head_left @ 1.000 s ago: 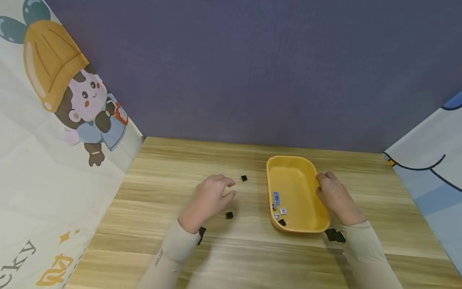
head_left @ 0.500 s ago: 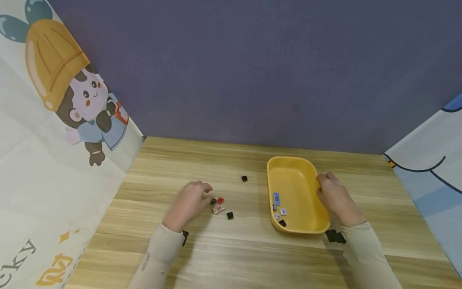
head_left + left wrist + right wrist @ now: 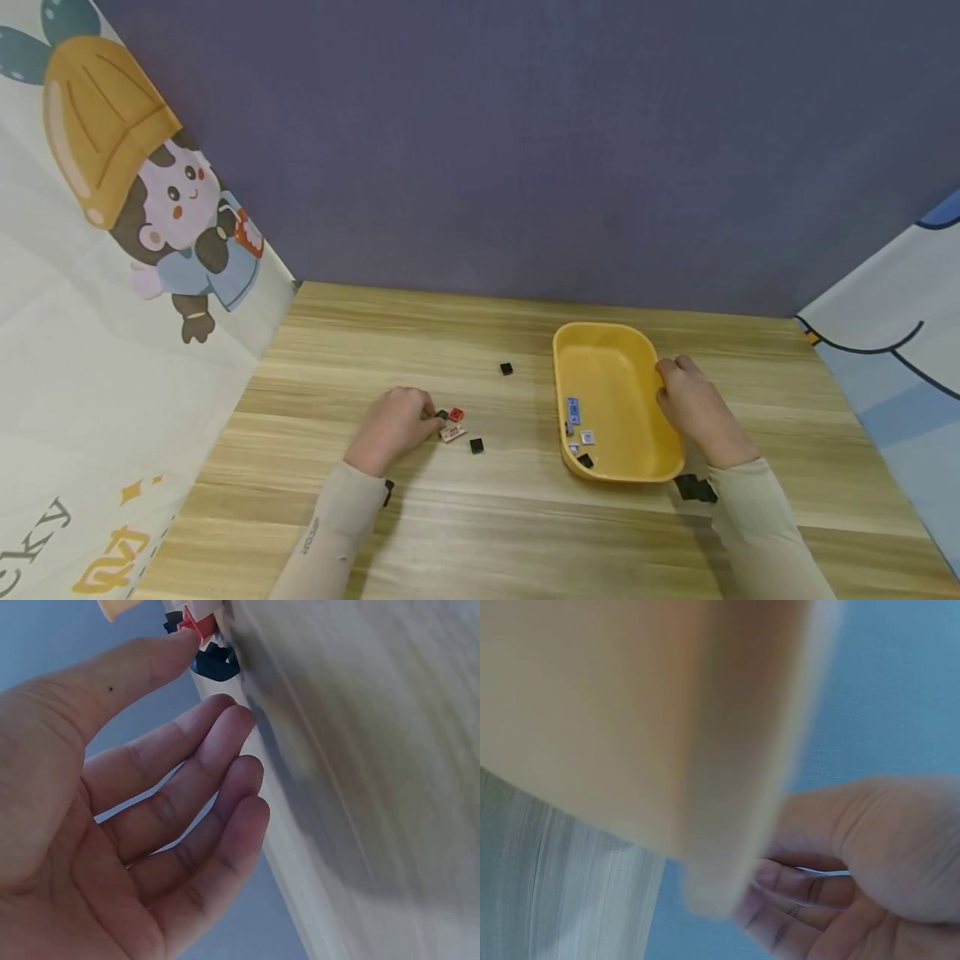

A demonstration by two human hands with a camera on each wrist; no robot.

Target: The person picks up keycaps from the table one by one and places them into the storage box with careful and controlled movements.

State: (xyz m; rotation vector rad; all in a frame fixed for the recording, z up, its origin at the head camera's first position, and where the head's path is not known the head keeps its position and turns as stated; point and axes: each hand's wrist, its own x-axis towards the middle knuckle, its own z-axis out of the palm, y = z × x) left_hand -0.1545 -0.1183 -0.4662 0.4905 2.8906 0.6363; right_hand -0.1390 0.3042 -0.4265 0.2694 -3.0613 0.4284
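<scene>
right grip holds the right-hand rim of the yellow tray, right of middle on the wooden surface. left grip, fingers loosely bent, thumb apart, is beside a black piece, a red piece and a pale piece. bare wood runs from these to the tray's left edge. the tray is shallow, round-cornered, with small blue, white and black pieces along its left side.

Two hands, one tray, one red piece, five-plus black pieces.
</scene>
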